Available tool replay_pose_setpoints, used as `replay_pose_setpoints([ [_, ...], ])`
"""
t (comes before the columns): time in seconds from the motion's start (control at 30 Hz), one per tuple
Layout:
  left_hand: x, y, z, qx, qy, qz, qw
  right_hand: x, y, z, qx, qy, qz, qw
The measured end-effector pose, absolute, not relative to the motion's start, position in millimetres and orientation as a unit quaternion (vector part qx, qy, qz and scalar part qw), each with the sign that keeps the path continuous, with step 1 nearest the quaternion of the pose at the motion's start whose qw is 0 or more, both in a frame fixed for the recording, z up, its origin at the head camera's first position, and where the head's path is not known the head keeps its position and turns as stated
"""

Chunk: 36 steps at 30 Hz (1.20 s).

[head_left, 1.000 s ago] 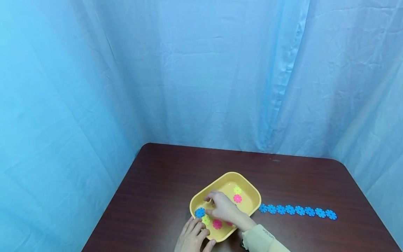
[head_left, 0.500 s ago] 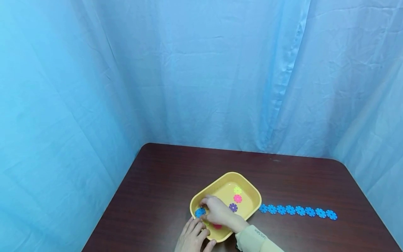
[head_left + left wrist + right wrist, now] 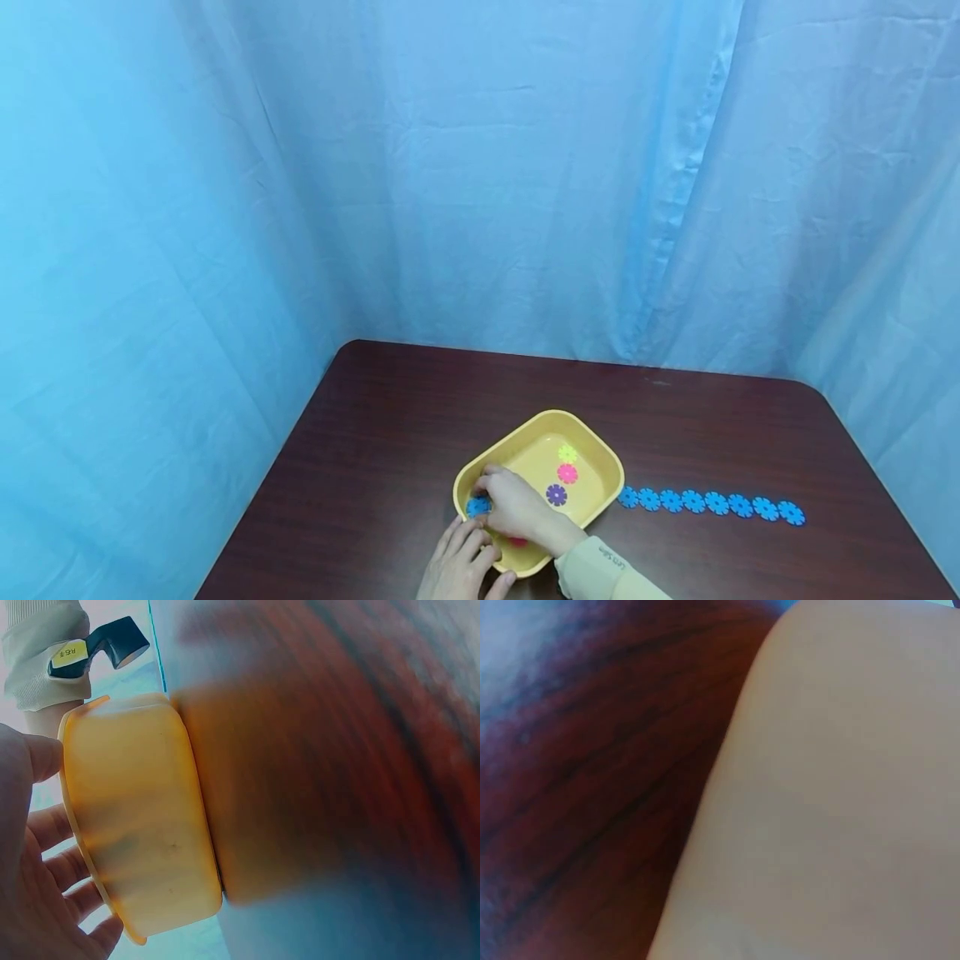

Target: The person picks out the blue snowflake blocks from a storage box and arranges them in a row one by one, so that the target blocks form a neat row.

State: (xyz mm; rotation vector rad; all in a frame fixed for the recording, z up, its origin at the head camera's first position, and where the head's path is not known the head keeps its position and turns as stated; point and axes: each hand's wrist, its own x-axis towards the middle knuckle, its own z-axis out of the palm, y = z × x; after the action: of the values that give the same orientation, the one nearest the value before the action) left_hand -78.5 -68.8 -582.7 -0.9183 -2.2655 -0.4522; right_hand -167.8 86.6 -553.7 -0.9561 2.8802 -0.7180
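My left hand (image 3: 459, 562) grips the near-left rim of a yellow plastic basin (image 3: 582, 425), its fingers lapping over the edge. In the left wrist view, the thumb and fingers lie along the rim of the basin (image 3: 142, 817). Inside the basin's left end, my right hand (image 3: 514, 507) has its thumb and fingers curled round a blue snowflake disc (image 3: 477, 506); the fingertips are partly hidden. Yellow-green (image 3: 567, 453), pink (image 3: 567, 473) and purple discs (image 3: 557, 495) lie on the basin floor. A blurred pale surface fills much of the right wrist view.
To the right of the basin, a row of several blue snowflake discs (image 3: 716, 503) lies on the dark brown table (image 3: 405, 400), its left end close to the basin wall. Blue curtains (image 3: 480, 183) stand behind and beside the table. The right wrist wears a black strap (image 3: 75, 656).
My right hand has shifted slightly left and nearer and drawn its fingers in around the blue disc, uncovering the purple disc. My left hand stays on the rim.
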Motion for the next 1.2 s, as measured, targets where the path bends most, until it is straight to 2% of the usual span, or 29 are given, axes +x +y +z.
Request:
replay_pose_setpoints([
  [0.57,-78.5,-68.5,-583.1,-0.348,-0.866,-0.164,0.318,-166.4,88.5,-546.7,-0.292,0.928,-0.230,-0.005],
  [0.87,-77.3,-68.0,-582.5,-0.341,-0.872,-0.170,0.307,-167.5,96.4,-534.3,-0.274,0.927,-0.255,0.014],
  [1.2,-79.2,-67.2,-583.5,-0.347,-0.862,-0.167,0.330,-171.1,109.4,-525.3,-0.258,0.925,-0.280,0.007],
])
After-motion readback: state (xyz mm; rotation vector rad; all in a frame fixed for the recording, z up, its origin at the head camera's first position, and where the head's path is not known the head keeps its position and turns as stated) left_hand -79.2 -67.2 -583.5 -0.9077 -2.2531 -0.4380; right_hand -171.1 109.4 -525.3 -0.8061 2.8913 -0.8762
